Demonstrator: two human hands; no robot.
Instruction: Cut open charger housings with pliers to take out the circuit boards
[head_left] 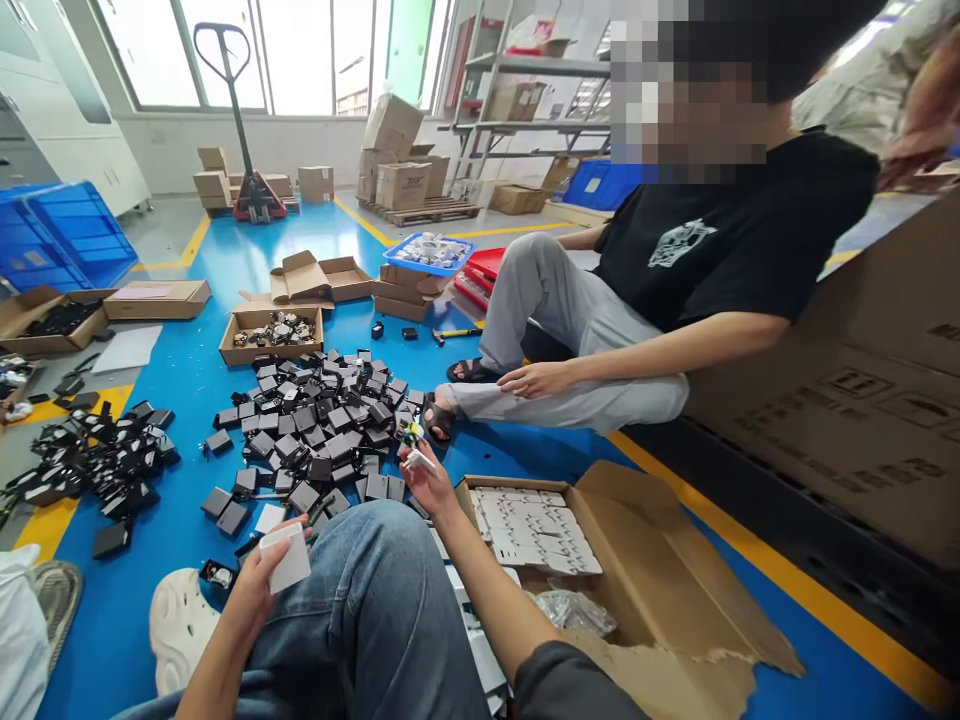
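Observation:
I sit on the blue floor with my jeans-clad knee raised. My left hand (259,580) is closed on a small white flat box (287,558), held just left of the knee. My right hand (426,475) reaches forward past the knee and pinches a small part with a white piece and a yellow-green bit (412,440). Right in front lies a heap of small black boxes (322,420). An open cardboard carton (600,560) of flat white box blanks (532,525) sits to my right.
Another person in a black T-shirt and grey trousers sits opposite, a hand (536,380) resting on the shin. A second black pile (97,455) lies left. Open cartons (271,335), a blue tray (429,252), blue crates (60,235), a pallet jack (251,190) and shelving stand behind.

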